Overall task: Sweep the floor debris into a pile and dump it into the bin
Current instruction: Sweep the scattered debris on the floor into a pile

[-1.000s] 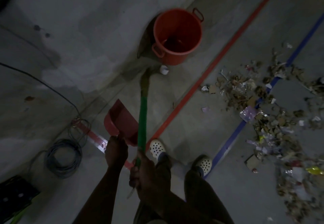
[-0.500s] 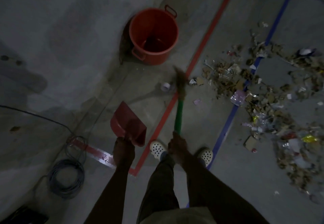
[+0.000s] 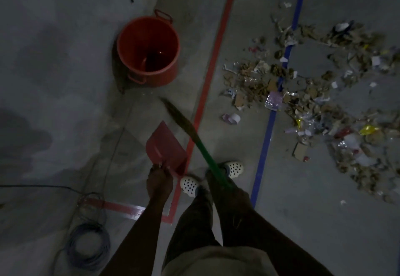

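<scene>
Low at centre frame, my left hand (image 3: 159, 181) grips the dustpan (image 3: 165, 147) and my right hand (image 3: 219, 186) the broom (image 3: 202, 149), its bristles well apart from the debris (image 3: 255, 79) strewn at right, so a hard swing could scatter scraps farther from the bin (image 3: 155, 79) at upper centre-left.

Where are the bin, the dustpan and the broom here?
bin (image 3: 160, 79): head view, outer front wall.
dustpan (image 3: 165, 146): head view, flat red pan.
broom (image 3: 205, 154): head view, green handle.
</scene>
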Tool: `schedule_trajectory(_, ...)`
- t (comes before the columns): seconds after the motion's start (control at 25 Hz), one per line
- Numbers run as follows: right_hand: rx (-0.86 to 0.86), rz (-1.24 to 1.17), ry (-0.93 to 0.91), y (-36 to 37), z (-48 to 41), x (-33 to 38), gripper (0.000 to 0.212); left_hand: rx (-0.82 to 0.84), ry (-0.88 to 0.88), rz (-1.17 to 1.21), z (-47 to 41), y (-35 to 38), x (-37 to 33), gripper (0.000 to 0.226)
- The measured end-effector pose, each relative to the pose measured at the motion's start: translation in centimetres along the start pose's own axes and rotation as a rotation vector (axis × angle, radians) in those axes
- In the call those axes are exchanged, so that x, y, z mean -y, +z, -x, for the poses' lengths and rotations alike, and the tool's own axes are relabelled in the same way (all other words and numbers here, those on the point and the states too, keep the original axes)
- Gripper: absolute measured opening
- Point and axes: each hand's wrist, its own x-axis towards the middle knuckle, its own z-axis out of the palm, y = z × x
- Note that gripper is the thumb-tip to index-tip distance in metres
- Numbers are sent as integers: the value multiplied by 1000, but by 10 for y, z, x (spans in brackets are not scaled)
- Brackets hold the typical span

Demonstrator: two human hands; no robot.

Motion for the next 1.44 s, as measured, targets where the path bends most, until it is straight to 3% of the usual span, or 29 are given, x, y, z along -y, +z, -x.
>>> schedule_trajectory(0.08, -52, -11, 20, -20, -24, -8, 35, 4, 11, -23, 0, 10, -14, 28)
schedule_trajectory(0.24, -162, -321, 149, -76, -60, -22, 51, 27, 83, -125, 6, 30, -35, 26)
schedule_trajectory(0.4, -272, -231, 108, -101, -37, -63, 56, 103, 148, -165, 22, 41, -70, 31)
schedule_trajectory(0.56, -195, -31, 18, -98, 8, -123, 50, 153, 242, -207, 34, 57, -108, 28)
schedule_trajectory(0.72, -66, 8, -4, -93, 16, -159, 58, 246, 352, -256, 32, 79, -139, 29)
schedule_trajectory(0.88, -54, -2, 40, -73, 39, -166, 45, 308, 488, -336, 40, 91, -156, 34)
schedule_trajectory(1.16, -219, -164, 131, -29, 74, -172, 49, 440, 677, -500, 32, 87, -124, 37)
schedule_trajectory(1.44, -300, -156, 158, -16, 97, -173, 57, 451, 682, -577, 21, 60, -84, 41)
